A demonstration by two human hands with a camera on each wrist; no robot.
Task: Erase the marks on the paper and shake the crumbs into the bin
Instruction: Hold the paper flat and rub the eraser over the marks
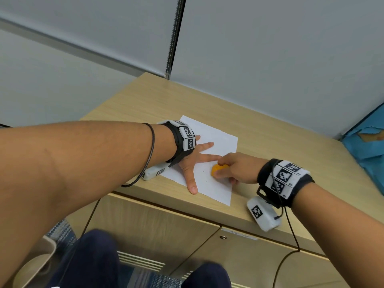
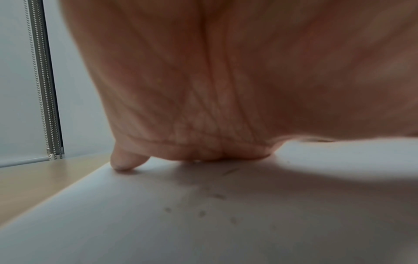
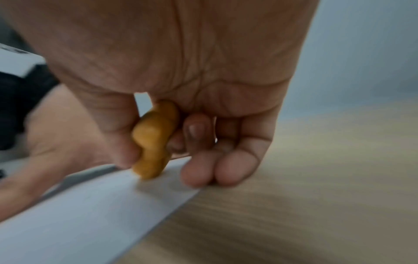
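A: Hands first, both over the paper (image 1: 216,140) on the wooden cabinet top (image 1: 270,142). The left hand (image 1: 190,161) lies flat, palm down, fingers straight and spread wide, thumb reaching back toward the sheet's near edge.

B: And the wrist view confirms it: the palm is pressed onto the sheet, one fingertip (image 2: 123,163) touching down right by the paper's left edge.

A: Now the right hand (image 1: 234,169). It comes in from the paper's right side, knuckles up, thumb and forefinger pinching the orange eraser (image 1: 218,169).

B: Other fingers curled under, two fingertips (image 3: 235,171) resting at the paper's right edge, where sheet meets wood.

A: Eraser's orientation?

B: It stands tilted, long axis running from the palm down to the paper, lower end touching the sheet. The eraser (image 3: 153,141) sits just beside the left forefinger, on the paper's near right part.

A: Marks?

B: Faint grey specks (image 2: 217,196) on the paper under the left palm; blurred, can't tell marks from crumbs.
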